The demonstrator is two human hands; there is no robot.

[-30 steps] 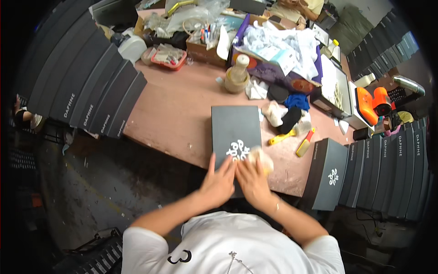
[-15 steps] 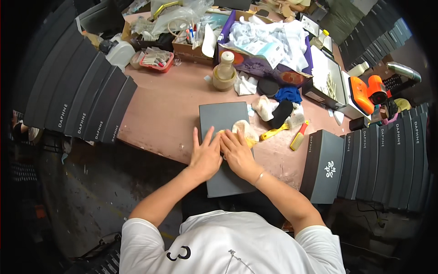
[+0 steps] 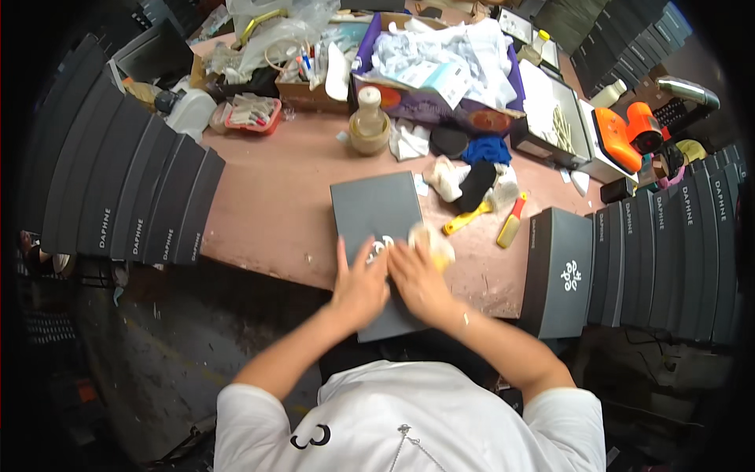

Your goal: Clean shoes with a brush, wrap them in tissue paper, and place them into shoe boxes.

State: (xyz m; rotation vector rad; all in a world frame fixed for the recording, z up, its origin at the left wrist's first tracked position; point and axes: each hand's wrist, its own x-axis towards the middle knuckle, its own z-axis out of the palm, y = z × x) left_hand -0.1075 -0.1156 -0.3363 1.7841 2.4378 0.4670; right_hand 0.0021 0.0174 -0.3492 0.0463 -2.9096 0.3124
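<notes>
A dark grey shoebox point(image 3: 373, 206) lies at the front edge of the table, its lid facing up with white printing on it. My left hand point(image 3: 359, 287) rests on the lid with its fingers stretched out and apart. Close beside it, my right hand point(image 3: 422, 282) presses a white and yellowish cloth point(image 3: 432, 245) down on the box. Its fingers are bent over the cloth, and part of the cloth sticks out past them on the right. Both hands are slightly blurred.
Brushes point(image 3: 469, 219), a black sponge-like pad point(image 3: 477, 186) and a blue cloth point(image 3: 487, 149) lie right of the box. Behind stand a bottle in a bowl point(image 3: 369, 126) and a purple carton point(image 3: 440, 98) of crumpled paper. Stacked shoeboxes point(image 3: 177, 197) flank both sides.
The white printing on the lid now shows beyond my fingers. My right hand and the cloth have moved slightly toward me and to the right. The whole view has shifted a little.
</notes>
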